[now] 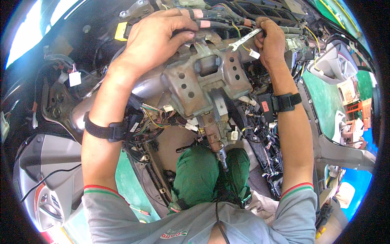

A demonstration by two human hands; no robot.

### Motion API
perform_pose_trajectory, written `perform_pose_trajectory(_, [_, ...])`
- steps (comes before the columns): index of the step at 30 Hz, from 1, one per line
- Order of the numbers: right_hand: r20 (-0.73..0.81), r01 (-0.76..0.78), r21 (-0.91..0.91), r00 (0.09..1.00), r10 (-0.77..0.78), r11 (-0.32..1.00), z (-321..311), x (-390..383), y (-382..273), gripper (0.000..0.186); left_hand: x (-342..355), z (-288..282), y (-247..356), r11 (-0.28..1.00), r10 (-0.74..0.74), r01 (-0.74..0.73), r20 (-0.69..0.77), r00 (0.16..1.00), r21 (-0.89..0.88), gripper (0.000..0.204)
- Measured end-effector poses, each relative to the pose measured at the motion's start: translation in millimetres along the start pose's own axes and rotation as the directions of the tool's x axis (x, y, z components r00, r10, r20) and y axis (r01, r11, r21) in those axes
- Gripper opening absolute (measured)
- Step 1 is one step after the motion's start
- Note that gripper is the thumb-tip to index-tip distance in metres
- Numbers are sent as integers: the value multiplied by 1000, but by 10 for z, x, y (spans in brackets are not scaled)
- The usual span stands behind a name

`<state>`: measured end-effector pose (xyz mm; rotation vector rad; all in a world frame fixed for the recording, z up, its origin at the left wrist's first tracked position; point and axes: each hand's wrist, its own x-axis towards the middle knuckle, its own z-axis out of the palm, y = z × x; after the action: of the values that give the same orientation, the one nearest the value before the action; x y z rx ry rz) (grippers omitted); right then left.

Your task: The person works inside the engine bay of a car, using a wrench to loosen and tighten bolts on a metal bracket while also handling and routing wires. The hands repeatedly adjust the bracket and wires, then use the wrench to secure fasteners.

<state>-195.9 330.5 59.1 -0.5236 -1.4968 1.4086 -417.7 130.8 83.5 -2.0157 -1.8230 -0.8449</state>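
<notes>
My right hand is closed round one end of a silver open-ended wrench. The wrench's open jaw points down and left, above a metal bracket on a thick cross-car beam. My left hand curls at the far side of the beam, next to a taped wiring harness. Its thumb lies apart from the bent fingers, and what they grip, if anything, is hidden. A white connector on thin wires hangs just below the wrench.
A steering column shaft runs from the bracket toward my knees. Loose wires and a dense harness flank it. Open car doors stand at left and right. A yellow tag sits beside my left hand.
</notes>
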Motion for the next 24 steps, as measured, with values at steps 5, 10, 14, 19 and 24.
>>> perform_pose_trajectory(5, [-13,10,-24,1000,-10,1000,-22,17,21,18,4,6,5,1000,28,-28,8,1000,5,14])
perform_pose_trajectory(10, [14,74,-121,997,-73,990,-34,28,27,19,-10,11,11,998,59,-59,-55,997,-6,14])
perform_pose_trajectory(14, [-10,13,-11,1000,-13,1000,-20,13,16,19,2,0,-12,999,44,-45,-10,999,-2,14])
perform_pose_trajectory(19, [-13,-19,23,1000,19,1000,11,12,-8,20,-14,0,4,1000,-27,27,-5,1000,10,15])
perform_pose_trajectory(24, [-26,1,-36,1000,-2,999,13,0,-15,21,-9,-4,-7,998,61,-61,-7,998,-17,15])
